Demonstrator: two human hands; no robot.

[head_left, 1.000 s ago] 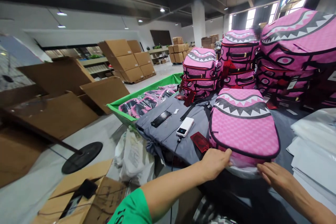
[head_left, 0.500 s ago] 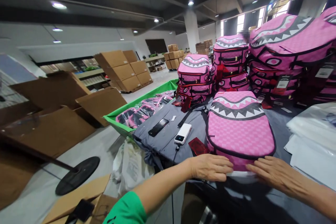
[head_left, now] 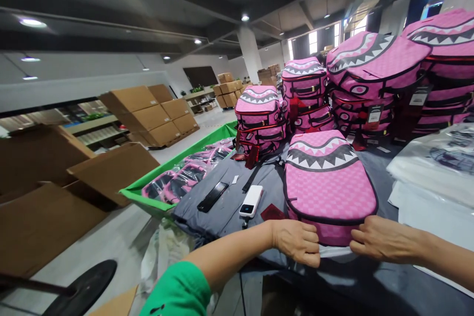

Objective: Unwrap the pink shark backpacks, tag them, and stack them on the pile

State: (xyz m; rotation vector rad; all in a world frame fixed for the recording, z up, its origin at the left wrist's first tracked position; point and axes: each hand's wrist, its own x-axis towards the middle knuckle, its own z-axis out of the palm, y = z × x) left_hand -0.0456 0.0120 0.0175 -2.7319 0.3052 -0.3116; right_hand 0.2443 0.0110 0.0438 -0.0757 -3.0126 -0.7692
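A pink checked backpack (head_left: 329,182) with a printed shark-tooth band lies flat on the grey cloth in front of me. A strip of whitish plastic bag (head_left: 336,253) shows under its near edge, between my hands. My left hand (head_left: 298,242) is closed at the backpack's near left corner, fingers curled over the edge of that plastic. At the near right corner my right hand (head_left: 381,239) pinches the plastic in the same way, its knuckles against the backpack. The fingertips of both hands are hidden. A dark red tag (head_left: 273,212) lies by the backpack's left side.
Pink backpacks (head_left: 259,118) stand in stacks behind. Clear printed plastic bags (head_left: 440,163) lie at right. A white power bank (head_left: 251,201) and a black phone (head_left: 213,196) lie at left. Beyond is a green-edged bin (head_left: 128,192) of wrapped backpacks; cardboard boxes (head_left: 148,113) stand farther off.
My fingers, stretched out along the backpack's near edge before, are now curled closed there. The view has turned right, and the surroundings have shifted left.
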